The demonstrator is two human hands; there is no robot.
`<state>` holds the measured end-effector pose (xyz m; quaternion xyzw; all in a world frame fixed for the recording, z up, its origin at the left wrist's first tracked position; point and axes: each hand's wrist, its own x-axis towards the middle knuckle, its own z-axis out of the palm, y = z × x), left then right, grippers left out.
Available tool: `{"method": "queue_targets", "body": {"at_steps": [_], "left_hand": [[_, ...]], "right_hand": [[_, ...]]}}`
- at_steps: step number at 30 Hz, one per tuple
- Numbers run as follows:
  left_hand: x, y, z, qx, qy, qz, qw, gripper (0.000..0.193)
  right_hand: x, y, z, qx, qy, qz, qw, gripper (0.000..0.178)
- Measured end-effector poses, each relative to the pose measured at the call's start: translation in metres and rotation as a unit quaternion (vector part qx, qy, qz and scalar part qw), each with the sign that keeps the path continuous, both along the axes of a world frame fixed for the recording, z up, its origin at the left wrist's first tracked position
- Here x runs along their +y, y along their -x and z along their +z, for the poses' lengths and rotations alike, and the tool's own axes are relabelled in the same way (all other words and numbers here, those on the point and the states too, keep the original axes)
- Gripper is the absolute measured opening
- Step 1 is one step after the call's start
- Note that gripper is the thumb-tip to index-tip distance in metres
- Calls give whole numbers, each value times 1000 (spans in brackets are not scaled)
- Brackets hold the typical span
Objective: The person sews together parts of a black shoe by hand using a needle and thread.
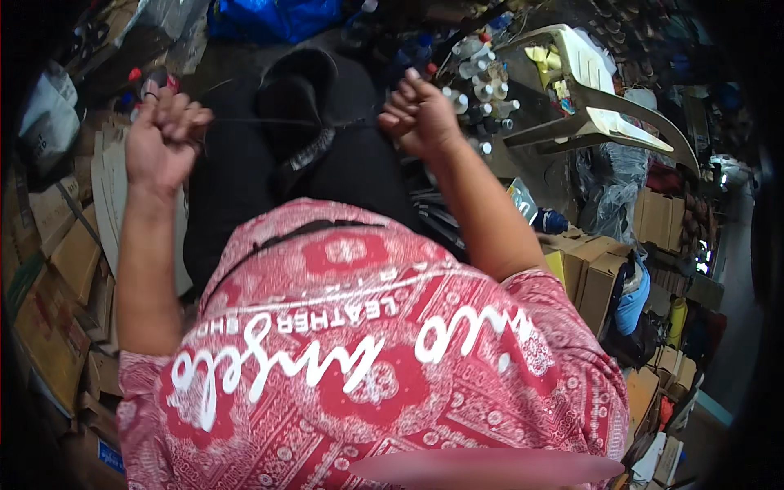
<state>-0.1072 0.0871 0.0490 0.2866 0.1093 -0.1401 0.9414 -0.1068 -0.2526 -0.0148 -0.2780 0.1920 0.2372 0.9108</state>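
A black sandal (287,102) rests between my knees, its dark strap curving toward me. My left hand (166,135) is closed in a fist to the left of it, and a thin thread (261,121) runs from its fingers toward the sandal. To the right, my right hand (420,116) is also closed, with the thread reaching toward its fingertips. The thread looks taut between the hands; where it meets the sandal is too dark to make out. A small red and dark object (161,82) shows just beyond my left fingers; whether I hold it is unclear.
Several small bottles (482,82) stand at the far right beside a tipped pale plastic chair (596,98). Cardboard boxes (592,265) are stacked on the right, and flattened cardboard (73,253) lies on the left. A blue bag (278,18) sits ahead.
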Motion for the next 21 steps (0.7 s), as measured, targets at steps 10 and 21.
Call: {"method": "queue_targets", "body": {"at_steps": [10, 21], "left_hand": [[130, -6, -16, -72, -646, -203, 733, 29], [-44, 45, -4, -426, -702, -235, 521, 38]], "right_hand": [[-85, 31, -14, -35, 483, 255, 837, 46], [41, -32, 69, -603, 581, 254, 484, 49]]}}
